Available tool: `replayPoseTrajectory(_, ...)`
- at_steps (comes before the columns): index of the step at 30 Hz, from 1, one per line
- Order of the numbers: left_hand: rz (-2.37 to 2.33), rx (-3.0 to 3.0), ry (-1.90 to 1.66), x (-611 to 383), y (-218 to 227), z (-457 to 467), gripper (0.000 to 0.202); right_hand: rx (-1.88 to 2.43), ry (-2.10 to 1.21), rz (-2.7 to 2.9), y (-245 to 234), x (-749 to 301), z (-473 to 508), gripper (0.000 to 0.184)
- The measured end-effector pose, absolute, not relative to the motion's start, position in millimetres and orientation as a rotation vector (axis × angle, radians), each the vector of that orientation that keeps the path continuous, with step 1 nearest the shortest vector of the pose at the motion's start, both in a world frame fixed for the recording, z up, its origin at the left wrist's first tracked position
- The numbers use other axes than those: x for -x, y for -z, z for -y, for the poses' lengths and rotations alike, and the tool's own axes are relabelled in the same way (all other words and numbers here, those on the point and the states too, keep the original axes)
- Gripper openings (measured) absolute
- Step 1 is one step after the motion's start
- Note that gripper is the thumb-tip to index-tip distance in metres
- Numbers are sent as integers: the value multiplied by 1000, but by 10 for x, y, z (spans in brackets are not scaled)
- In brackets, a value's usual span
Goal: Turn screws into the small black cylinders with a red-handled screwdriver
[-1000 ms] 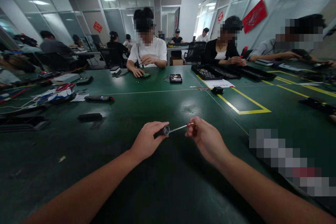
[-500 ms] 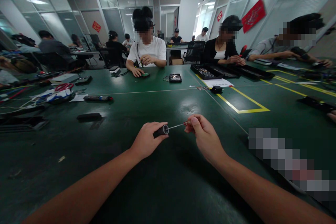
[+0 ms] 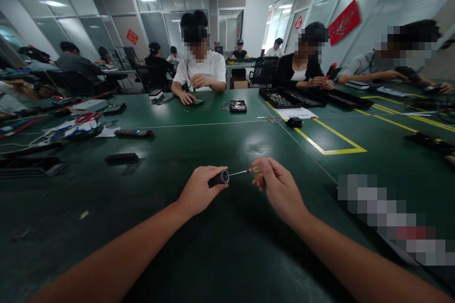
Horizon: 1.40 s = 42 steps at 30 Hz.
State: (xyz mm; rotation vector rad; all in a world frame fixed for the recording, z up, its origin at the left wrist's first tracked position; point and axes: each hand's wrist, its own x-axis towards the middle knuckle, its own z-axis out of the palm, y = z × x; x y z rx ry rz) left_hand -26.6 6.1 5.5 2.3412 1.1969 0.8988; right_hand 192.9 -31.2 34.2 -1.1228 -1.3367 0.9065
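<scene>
My left hand point(image 3: 199, 190) is closed around a dark cylinder point(image 3: 221, 177) with a pale ring at its open end, which faces right; most of its body is hidden by the hand, and its kind cannot be made out. In my right hand point(image 3: 277, 184) is a screwdriver point(image 3: 254, 170) with a clear and red handle, gripped between thumb and fingers. Its thin metal shaft runs left to the cylinder's ringed end. How deep the tip sits cannot be seen. Both hands are held above the green table point(image 3: 227, 255).
A black bar-shaped part point(image 3: 122, 157) and a dark tubular object point(image 3: 134, 133) lie to the left, near tangled cables point(image 3: 83, 125). Ahead are a small black box point(image 3: 238, 106), black trays point(image 3: 280, 98) and a black block point(image 3: 294, 122). Across the table a person in white point(image 3: 199, 66) handles a green board.
My right fingers have shifted around the screwdriver's handle, so more of the handle shows. The cylinder stays in my left hand, nearly where it was. The view has shifted slightly.
</scene>
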Motion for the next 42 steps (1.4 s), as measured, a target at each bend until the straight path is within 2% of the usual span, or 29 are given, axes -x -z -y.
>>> replayPoseTrajectory(2, -1198, -2332, -899, 265, -62, -58, 43, 1166, -872, 1353, -349, -1933, 332, 39)
replayPoseTrajectory(6, -1218, -2312, -892, 266, -73, -49, 43, 1131, -816, 1346, -332, -1910, 372, 27)
replayPoseTrajectory(11, -1215, -2348, -896, 264, -81, -48, 45, 1123, -800, 1317, -258, -1875, 332, 28)
replayPoseTrajectory(13, -1187, -2408, -922, 268, -82, -63, 47, 1093, -926, 1156, -220, -1891, 265, 29)
replayPoseTrajectory(16, -1185, -2467, -941, 278, -75, -103, 47, 1058, -1298, 832, -176, -1941, 150, 27)
replayPoseTrajectory(18, -1217, -2443, -909, 284, -64, -125, 47, 1028, -1332, 722, -160, -1968, 102, 25)
replayPoseTrajectory(22, -1258, -2378, -858, 287, -49, -129, 46, 1005, -1185, 791, -155, -1970, 105, 23)
replayPoseTrajectory(30, -1260, -2379, -873, 285, -66, -104, 44, 1151, -718, 1300, -255, -1930, 269, 26)
replayPoseTrajectory(42, -1211, -2412, -847, 290, -50, -102, 46, 1265, -551, 1541, -306, -1932, 319, 21)
